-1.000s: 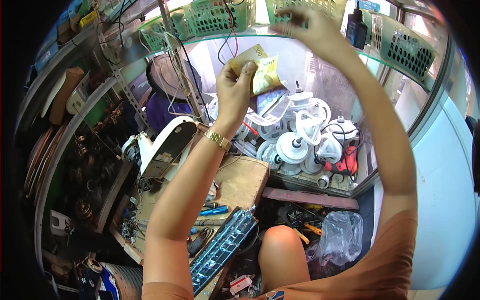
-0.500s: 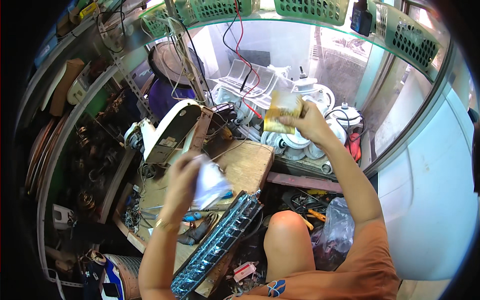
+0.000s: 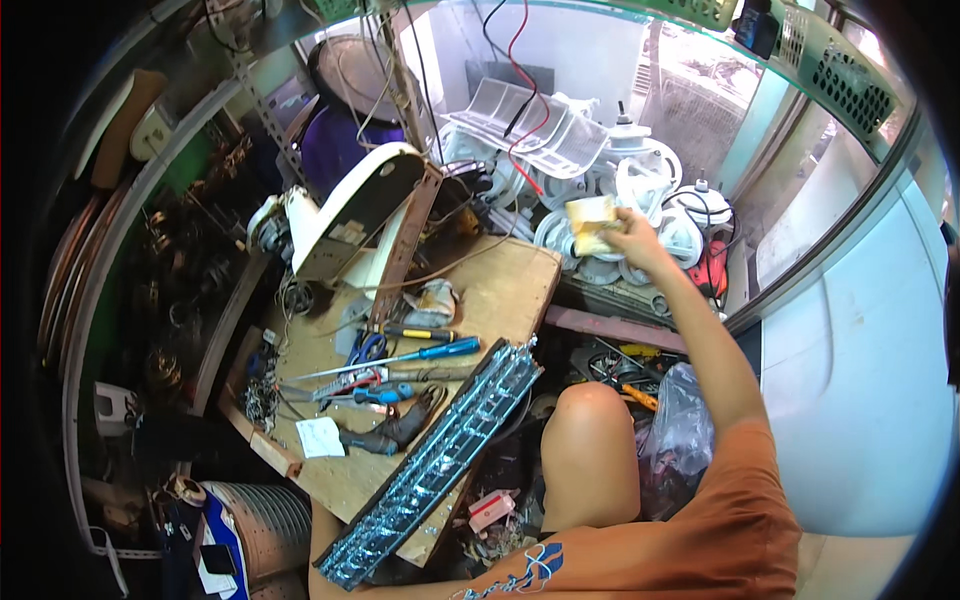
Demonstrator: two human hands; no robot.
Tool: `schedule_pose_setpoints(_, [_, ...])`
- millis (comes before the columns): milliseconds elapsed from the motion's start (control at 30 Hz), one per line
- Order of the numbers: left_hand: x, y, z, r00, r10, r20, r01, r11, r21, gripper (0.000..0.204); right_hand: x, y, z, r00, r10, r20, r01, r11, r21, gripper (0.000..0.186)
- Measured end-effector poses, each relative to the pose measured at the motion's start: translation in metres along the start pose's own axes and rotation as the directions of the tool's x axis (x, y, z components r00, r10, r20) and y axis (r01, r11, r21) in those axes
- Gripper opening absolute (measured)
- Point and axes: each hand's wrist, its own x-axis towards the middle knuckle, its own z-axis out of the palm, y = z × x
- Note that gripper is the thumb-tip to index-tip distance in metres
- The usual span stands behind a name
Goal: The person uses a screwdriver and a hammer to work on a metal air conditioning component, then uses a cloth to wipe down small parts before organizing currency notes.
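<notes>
My right hand (image 3: pixel 637 243) is raised at the right and pinches a small yellow-and-white packet or folded paper (image 3: pixel 592 225); which of the two cannot be told. It is held in front of a pile of white plastic fan parts. Of my left arm (image 3: pixel 325 535) only part shows at the lower edge, behind the long blue foil-like ribbed strip (image 3: pixel 440 455). The left hand itself is hidden. The strip lies tilted along the near edge of the wooden workbench (image 3: pixel 500 280). On the bench are a blue-handled screwdriver (image 3: pixel 450 349), blue-handled scissors (image 3: pixel 371 347) and a white paper slip (image 3: pixel 320 437).
A white fan-stand body (image 3: pixel 365 200) stands at the bench's back left. Shelves with wound coils line the left. Test leads, one red (image 3: pixel 540 110) and one black, hang in front. A clear plastic bag (image 3: pixel 682 420) and loose tools lie below, right of my knee. A pale panel (image 3: pixel 860 400) bounds the right.
My left hand, which held a white folded paper-like thing over the bench, has dropped down out of sight with it. The right hand still holds the yellow packet. The view has shifted slightly.
</notes>
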Motion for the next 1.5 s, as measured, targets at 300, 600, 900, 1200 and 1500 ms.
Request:
schedule_pose_setpoints(300, [-0.09, -0.08, 0.046, 0.938, -0.253, 0.237, 0.237, 0.967, 0.093, 0.034, 0.01, 0.069, 0.121, 0.98, 0.192, -0.045, -0.186, 0.817, -0.546, 0.064])
schedule_pose_setpoints(600, [-0.108, -0.099, 0.054, 0.904, -0.31, 0.293, 0.276, 0.949, 0.153, 0.039, -0.004, 0.1, 0.095, 0.984, 0.162, 0.07, -0.143, 0.963, -0.227, 0.075])
schedule_pose_setpoints(900, [-0.103, -0.09, 0.077, 0.889, -0.291, 0.352, 0.241, 0.954, 0.181, 0.044, 0.005, 0.059, 0.084, 0.954, 0.087, 0.288, 0.08, 0.85, -0.521, 0.036])
schedule_pose_setpoints(1200, [-0.104, -0.091, 0.064, 0.891, -0.258, 0.375, 0.201, 0.962, 0.184, 0.05, 0.025, 0.038, 0.064, 0.948, 0.23, 0.221, -0.284, 0.924, 0.256, 0.036])
schedule_pose_setpoints(1500, [-0.098, -0.086, 0.031, 0.923, -0.255, 0.29, 0.195, 0.956, 0.219, 0.055, 0.015, 0.044, 0.161, 0.991, -0.103, 0.081, 0.131, 0.746, -0.652, 0.055])
